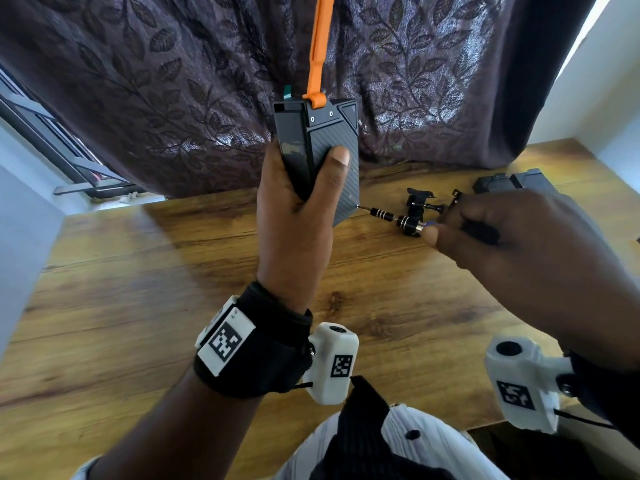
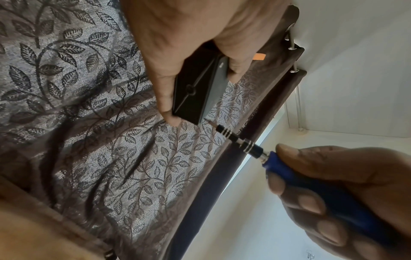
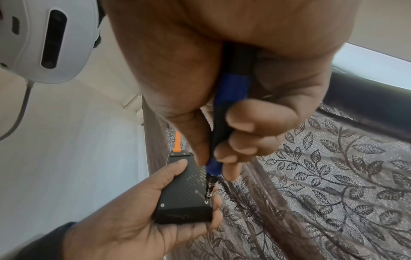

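A: Current state?

B: The left hand (image 1: 294, 216) has its grip clamped round the black case (image 1: 334, 136), held in the air above the far edge of the worktop (image 1: 173, 289) with no support. The right hand (image 1: 519, 230) has its grip closed round the screwdriver (image 1: 391, 218), tip seated in the corner screw (image 3: 206, 202).

A: Hazard?

B: Probable cam-out. Side thrust could tilt the unsupported case, so the tip slips and strips the head. A loosened screw could also drop.
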Demonstrator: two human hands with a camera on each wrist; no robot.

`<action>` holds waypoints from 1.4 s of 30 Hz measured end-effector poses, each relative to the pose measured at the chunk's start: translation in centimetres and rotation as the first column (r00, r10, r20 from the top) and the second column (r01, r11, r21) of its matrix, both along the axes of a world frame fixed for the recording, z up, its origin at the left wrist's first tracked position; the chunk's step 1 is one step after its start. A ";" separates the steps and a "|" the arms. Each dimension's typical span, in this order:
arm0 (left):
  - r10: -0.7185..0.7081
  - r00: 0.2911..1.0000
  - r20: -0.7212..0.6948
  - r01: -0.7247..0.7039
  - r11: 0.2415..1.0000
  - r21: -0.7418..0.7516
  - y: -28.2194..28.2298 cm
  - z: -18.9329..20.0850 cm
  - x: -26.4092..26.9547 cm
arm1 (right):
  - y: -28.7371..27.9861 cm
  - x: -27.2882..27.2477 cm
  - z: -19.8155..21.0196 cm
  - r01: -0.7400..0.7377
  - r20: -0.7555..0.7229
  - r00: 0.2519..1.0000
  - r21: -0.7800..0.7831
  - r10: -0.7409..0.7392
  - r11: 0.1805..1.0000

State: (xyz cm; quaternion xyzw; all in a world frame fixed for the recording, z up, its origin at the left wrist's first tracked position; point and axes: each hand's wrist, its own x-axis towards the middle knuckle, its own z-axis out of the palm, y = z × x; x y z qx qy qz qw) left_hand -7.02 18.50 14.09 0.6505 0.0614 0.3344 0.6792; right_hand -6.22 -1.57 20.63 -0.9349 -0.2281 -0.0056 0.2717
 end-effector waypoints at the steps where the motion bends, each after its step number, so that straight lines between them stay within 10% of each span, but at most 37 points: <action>1: -0.001 1.000 0.007 0.001 1.000 -0.002 0.0 0.0 0.0 | -0.1 0.1 0.0 -0.004 -0.007 1.000 0.001 0.004 1.000; 32: -0.001 0.999 -0.044 -0.004 0.994 -0.113 0.6 -0.4 -0.1 | 0.0 -0.9 1.1 -0.133 -0.152 0.979 0.056 0.140 0.990; 42: -0.228 0.971 -0.077 0.149 0.821 -0.551 1.7 0.5 -1.1 | -0.3 -1.3 0.6 -0.120 -0.176 0.970 0.263 0.170 0.957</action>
